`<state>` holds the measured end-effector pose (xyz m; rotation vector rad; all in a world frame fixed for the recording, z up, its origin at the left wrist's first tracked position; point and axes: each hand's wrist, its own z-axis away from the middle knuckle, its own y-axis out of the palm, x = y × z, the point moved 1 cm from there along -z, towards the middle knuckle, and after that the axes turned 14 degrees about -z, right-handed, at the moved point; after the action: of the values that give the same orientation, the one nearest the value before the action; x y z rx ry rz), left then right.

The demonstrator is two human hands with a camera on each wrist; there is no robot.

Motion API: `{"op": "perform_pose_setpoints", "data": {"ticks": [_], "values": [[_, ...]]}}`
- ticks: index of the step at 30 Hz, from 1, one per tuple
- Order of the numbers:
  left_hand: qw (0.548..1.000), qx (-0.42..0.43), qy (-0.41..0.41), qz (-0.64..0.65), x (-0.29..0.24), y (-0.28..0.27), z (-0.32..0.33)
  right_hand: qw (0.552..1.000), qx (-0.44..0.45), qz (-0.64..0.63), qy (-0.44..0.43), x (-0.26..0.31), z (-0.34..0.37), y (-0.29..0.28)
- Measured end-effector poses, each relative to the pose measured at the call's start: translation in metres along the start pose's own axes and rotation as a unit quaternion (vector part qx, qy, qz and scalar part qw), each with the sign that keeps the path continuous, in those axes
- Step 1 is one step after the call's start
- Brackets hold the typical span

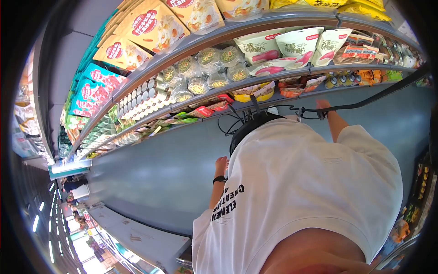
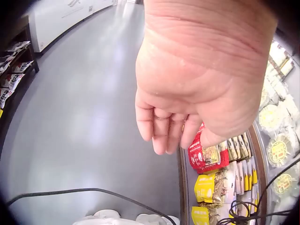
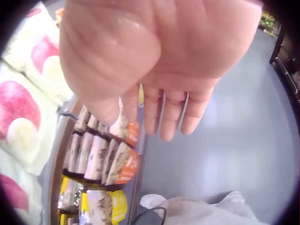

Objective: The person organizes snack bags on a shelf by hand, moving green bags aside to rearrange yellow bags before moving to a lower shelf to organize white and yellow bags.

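My left hand (image 2: pixel 197 79) hangs with relaxed, slightly bent fingers and nothing in them. In the left wrist view its thumb side overlaps a red food packet (image 2: pixel 206 157) on the low shelf, with a yellow packet (image 2: pixel 205 187) beside that one. The head view shows this hand beside the white shirt (image 1: pixel 315 173), a black band (image 1: pixel 220 179) on its wrist. My right hand (image 3: pixel 154 70) has its fingers extended, also holding nothing. In the right wrist view, its thumb overlaps upright packets with orange corners (image 3: pixel 127 169); pale bags with pink pictures (image 3: pixel 16 112) sit at left.
Stocked shelves (image 1: pixel 237 82) curve across the head view, with clear round tubs (image 1: pixel 210 59) in the middle tier. A black cable (image 1: pixel 378 98) runs from the waist toward the right. Grey floor (image 1: pixel 150 173) stretches toward a white cabinet (image 1: pixel 132 235).
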<state>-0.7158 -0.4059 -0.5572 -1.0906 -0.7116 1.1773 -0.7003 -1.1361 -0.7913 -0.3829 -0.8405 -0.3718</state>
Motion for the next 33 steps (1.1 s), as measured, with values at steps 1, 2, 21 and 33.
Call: {"op": "perform_pose_setpoints", "data": {"ticks": [1,2,21,33], "values": [[1.0,-0.005,0.008,0.001,-0.002,-0.004,-0.007,0.997,0.028,-0.063,0.043,-0.024,0.009,-0.011],[1.0,-0.011,0.016,0.001,-0.003,-0.007,-0.015,0.987,0.056,-0.126,0.085,-0.045,0.024,-0.017],[0.985,-0.004,0.13,0.114,-0.011,0.18,-0.069,0.999,-0.04,-0.012,0.029,-0.085,0.246,-0.114],[0.983,0.105,0.14,-0.048,-0.018,0.265,0.017,0.992,0.02,0.069,0.106,-0.069,0.21,-0.148]]}}
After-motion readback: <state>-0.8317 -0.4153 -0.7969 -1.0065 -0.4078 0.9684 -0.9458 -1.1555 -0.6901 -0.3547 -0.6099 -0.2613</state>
